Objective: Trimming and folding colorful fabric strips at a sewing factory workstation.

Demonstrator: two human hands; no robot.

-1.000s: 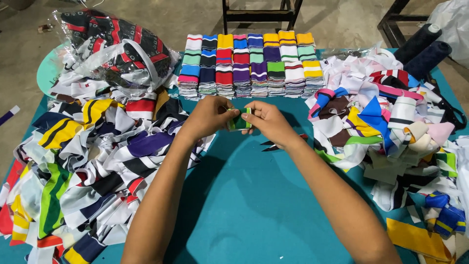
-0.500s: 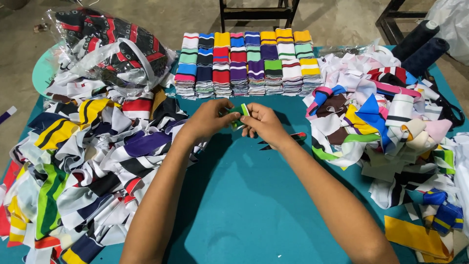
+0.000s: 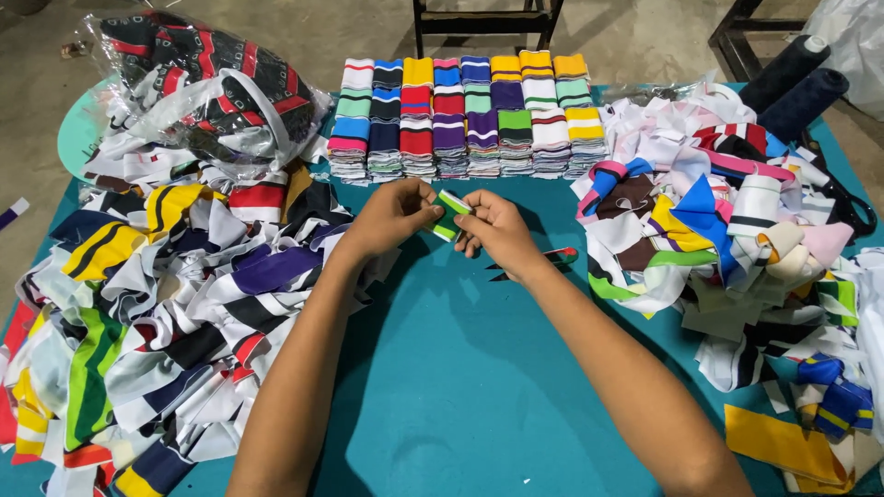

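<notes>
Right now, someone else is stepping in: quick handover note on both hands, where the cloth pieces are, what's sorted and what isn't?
Left hand: pinching the left end of a small green-and-white striped cloth piece above the teal table.
Right hand: gripping the same piece from the right side.
Done: folded pieces stand in neat colour-sorted stacks at the table's far edge.
Left: a loose striped heap on the left, another mixed heap on the right, plus a clear bag of pieces at far left.
Also: a small red-handled tool lies by the right wrist; what kind it is cannot be told.
</notes>
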